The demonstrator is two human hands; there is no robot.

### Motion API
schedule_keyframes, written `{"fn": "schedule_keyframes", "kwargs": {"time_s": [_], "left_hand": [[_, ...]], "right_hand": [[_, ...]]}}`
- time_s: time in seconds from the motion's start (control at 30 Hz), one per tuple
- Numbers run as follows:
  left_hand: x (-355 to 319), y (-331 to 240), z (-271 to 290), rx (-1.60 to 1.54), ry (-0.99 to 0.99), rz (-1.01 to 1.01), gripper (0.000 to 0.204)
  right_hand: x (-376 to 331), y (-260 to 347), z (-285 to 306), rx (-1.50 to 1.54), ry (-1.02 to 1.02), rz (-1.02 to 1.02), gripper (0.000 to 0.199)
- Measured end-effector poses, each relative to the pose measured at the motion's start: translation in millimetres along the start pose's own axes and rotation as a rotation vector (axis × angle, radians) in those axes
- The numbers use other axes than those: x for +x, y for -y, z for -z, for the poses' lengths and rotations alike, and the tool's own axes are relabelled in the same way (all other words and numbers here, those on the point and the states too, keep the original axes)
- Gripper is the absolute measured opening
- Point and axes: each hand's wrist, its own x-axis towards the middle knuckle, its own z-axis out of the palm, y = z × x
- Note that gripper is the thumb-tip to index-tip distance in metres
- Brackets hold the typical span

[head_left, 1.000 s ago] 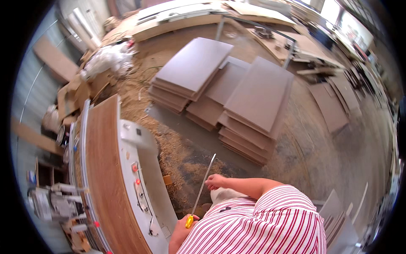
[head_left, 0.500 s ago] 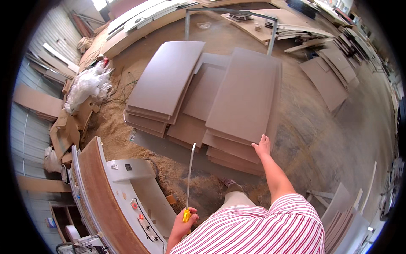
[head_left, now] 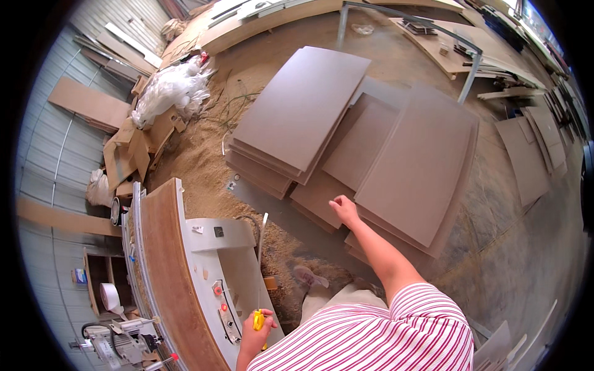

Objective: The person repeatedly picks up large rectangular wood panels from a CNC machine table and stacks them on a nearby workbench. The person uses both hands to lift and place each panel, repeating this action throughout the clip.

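My left hand [head_left: 255, 328] is wrapped round a yellow tape measure [head_left: 258, 319], whose pale blade [head_left: 262, 238] stands out upward and away from me. My right hand [head_left: 344, 211] reaches forward with curled fingers and nothing visible in them. It is over the low middle pile of grey-brown panels [head_left: 317, 198], close to the near left corner of the right stack [head_left: 411, 179]. Whether it touches a panel I cannot tell. Another stack of panels [head_left: 303, 102] stands to the left, its top sheets slightly offset.
A machine with a brown-topped beam [head_left: 167, 247] and a white body [head_left: 218, 235] stands at my left. Beyond it lie sawdust [head_left: 204, 161], torn cardboard [head_left: 127, 148] and white plastic sheeting [head_left: 176, 89]. A metal frame [head_left: 473, 71] rises behind the stacks. More panels [head_left: 523, 161] lean at the right.
My right hand has left the right stack's near right corner, moved left, and its fingers have curled in. The view has turned left. The left hand still grips the tape measure.
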Motion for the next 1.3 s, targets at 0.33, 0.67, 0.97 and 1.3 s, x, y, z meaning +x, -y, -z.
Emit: {"fn": "schedule_keyframes", "kwargs": {"time_s": [0.33,0.67,0.97,1.3], "left_hand": [[103,-50,123,0.219,0.130,-0.026,0.019],[207,-31,192,0.137,0.144,0.035,0.014],[265,-53,165,0.473,-0.011,-0.293,0.022],[295,-127,76,0.164,0.299,-1.011,0.040]], "right_hand": [[159,73,-120,0.034,-0.216,-0.140,0.046],[179,75,-123,0.563,-0.127,-0.389,0.031],[54,46,-73,0.576,0.021,-0.504,0.034],[-97,267,36,0.290,0.133,-0.300,0.029]]}}
